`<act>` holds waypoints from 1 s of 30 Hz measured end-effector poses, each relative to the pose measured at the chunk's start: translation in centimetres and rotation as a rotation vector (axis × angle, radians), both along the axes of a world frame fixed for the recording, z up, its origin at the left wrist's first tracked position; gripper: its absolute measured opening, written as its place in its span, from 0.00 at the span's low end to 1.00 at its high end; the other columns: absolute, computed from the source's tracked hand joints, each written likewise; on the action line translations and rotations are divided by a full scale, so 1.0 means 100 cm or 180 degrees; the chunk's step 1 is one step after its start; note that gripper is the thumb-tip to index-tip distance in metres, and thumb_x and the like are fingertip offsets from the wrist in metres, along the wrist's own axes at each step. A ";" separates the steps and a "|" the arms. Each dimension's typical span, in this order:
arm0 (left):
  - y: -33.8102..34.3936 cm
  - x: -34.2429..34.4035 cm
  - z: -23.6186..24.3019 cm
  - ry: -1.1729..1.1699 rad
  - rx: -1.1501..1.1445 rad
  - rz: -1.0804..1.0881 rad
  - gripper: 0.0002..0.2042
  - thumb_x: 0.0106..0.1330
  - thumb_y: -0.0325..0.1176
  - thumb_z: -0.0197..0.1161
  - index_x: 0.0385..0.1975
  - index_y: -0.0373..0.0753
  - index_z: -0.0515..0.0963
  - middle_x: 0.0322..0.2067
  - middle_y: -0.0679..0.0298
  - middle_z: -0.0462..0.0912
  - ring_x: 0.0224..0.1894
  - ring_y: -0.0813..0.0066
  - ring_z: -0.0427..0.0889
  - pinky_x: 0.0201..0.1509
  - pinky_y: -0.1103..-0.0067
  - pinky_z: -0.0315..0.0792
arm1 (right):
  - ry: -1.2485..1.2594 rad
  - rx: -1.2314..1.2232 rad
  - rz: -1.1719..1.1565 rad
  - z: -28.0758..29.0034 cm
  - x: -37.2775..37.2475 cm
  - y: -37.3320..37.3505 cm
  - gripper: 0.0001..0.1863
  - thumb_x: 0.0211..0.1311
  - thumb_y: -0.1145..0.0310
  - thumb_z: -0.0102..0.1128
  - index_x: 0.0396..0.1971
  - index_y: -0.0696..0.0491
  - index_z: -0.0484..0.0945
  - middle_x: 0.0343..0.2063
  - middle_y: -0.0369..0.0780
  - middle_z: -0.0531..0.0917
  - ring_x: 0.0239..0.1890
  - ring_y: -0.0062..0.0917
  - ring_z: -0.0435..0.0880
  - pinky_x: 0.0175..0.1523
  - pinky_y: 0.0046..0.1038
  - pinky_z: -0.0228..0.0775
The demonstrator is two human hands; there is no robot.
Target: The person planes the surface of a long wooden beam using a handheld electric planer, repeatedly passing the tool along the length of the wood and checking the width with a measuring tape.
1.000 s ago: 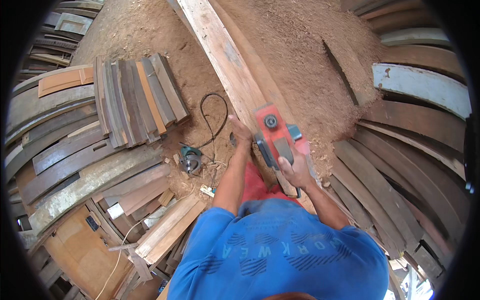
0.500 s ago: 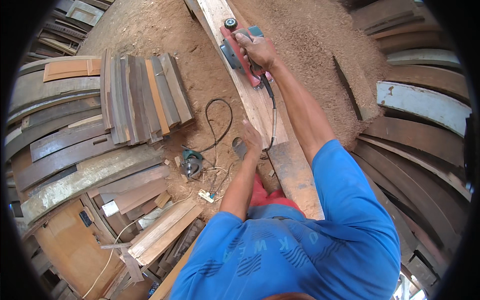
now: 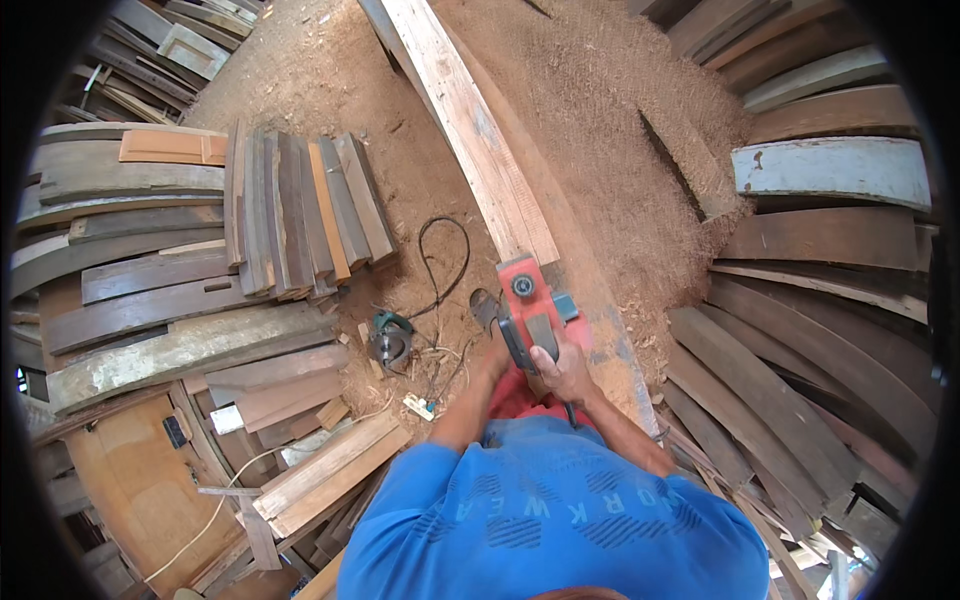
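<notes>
My right hand (image 3: 566,372) grips the handle of a red electric planer (image 3: 525,298), which sits at the near end of a long pale timber board (image 3: 468,130). That board lies on a wider weathered plank (image 3: 628,370) running away from me. My left hand (image 3: 496,352) is low to the left of the planer, mostly hidden by it, so its fingers do not show. A sandalled foot (image 3: 484,306) is beside the plank. A green circular saw (image 3: 390,342) rests on the sawdust floor with its black looped cable (image 3: 450,262).
Stacked planks (image 3: 140,270) crowd the left, with more boards (image 3: 820,390) along the right. A plywood panel (image 3: 130,490) and short timbers (image 3: 330,470) lie at lower left, near a white power strip (image 3: 418,406). Sawdust covers the floor (image 3: 600,150) beyond.
Half a second ago the planer was far along the board at arm's length; it has come back toward me in my right hand. My left hand has moved down and behind the planer.
</notes>
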State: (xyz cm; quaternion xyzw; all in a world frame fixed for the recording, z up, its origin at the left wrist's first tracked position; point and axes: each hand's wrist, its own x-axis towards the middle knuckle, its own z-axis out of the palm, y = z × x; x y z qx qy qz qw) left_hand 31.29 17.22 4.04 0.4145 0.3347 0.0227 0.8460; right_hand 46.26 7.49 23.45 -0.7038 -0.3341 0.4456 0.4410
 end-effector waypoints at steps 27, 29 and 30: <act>0.226 0.009 -0.045 0.1108 0.1277 0.0374 0.06 0.68 0.32 0.57 0.39 0.37 0.75 0.28 0.64 0.75 0.32 0.73 0.75 0.37 0.75 0.71 | -0.0728 0.0139 -0.0112 -0.009 0.230 0.690 0.25 0.73 0.43 0.55 0.34 0.51 0.84 0.21 0.32 0.80 0.23 0.17 0.78 0.28 0.24 0.72; 0.225 0.005 -0.041 0.1191 0.1199 0.0583 0.08 0.67 0.35 0.59 0.36 0.36 0.77 0.27 0.60 0.78 0.32 0.68 0.78 0.37 0.71 0.73 | 0.0056 0.0489 0.0009 -0.003 0.223 0.695 0.21 0.75 0.46 0.54 0.39 0.51 0.83 0.21 0.29 0.77 0.21 0.14 0.75 0.25 0.20 0.70; 0.223 0.003 -0.038 0.1196 0.1216 0.0520 0.09 0.67 0.35 0.59 0.36 0.35 0.77 0.27 0.60 0.78 0.31 0.69 0.79 0.37 0.71 0.73 | 0.0365 0.0612 0.0035 -0.002 0.222 0.687 0.20 0.75 0.48 0.54 0.41 0.50 0.83 0.22 0.28 0.76 0.20 0.13 0.73 0.25 0.19 0.69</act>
